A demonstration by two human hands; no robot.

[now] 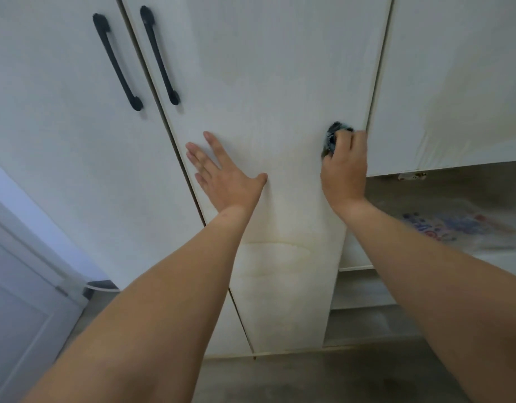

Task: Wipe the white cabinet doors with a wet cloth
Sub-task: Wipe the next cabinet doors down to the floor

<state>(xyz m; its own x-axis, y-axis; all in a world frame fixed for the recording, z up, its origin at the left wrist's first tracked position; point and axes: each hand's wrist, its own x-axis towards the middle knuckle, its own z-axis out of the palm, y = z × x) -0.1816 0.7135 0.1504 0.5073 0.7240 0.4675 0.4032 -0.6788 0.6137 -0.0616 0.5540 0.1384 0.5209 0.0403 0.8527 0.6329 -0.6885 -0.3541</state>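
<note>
A tall white cabinet door [268, 68] fills the middle of the view, with a black bar handle [159, 55] near its left edge. My left hand [222, 173] presses flat on this door, fingers straight and spread. My right hand [345, 167] grips a dark bunched cloth [332, 138] against the same door, close to its right edge. Only the upper part of the cloth shows past my fingers. The lower part of the door has yellowish stains and a wrinkled surface film [274, 257].
A second white door [62, 126] with its own black handle [117, 62] stands to the left. A shorter white door [454, 82] is at the right, above open shelves [367, 312] and a printed plastic bag [443, 225]. A grey room door [18, 301] is at lower left.
</note>
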